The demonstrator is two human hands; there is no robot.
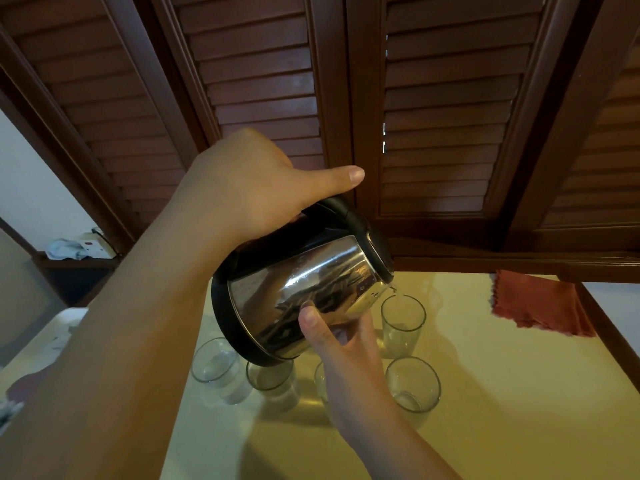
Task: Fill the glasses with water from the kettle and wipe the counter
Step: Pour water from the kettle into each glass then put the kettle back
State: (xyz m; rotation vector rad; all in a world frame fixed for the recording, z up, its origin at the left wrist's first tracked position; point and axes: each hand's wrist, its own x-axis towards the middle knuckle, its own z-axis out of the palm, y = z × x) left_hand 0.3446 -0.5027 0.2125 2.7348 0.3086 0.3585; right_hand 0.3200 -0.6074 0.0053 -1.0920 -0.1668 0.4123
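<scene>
Overhead, shiny steel kettle (304, 292), clear cylindrical glasses (403, 323)

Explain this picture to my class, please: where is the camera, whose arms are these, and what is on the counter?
There is one picture, taken by a camera worn on a person's head, looking forward and down, so the arms reaching in are the wearer's own. No machine is involved.

The left hand grips the black handle of a shiny steel kettle, which is tilted with its spout over the rim of the far glass. The right hand steadies the kettle's body from below.

On the pale yellow counter stand five clear glasses: the far one, one just in front of it, and three more partly hidden by the kettle and the right hand. A red cloth lies at the counter's far right. Behind are dark wooden shutters.
</scene>
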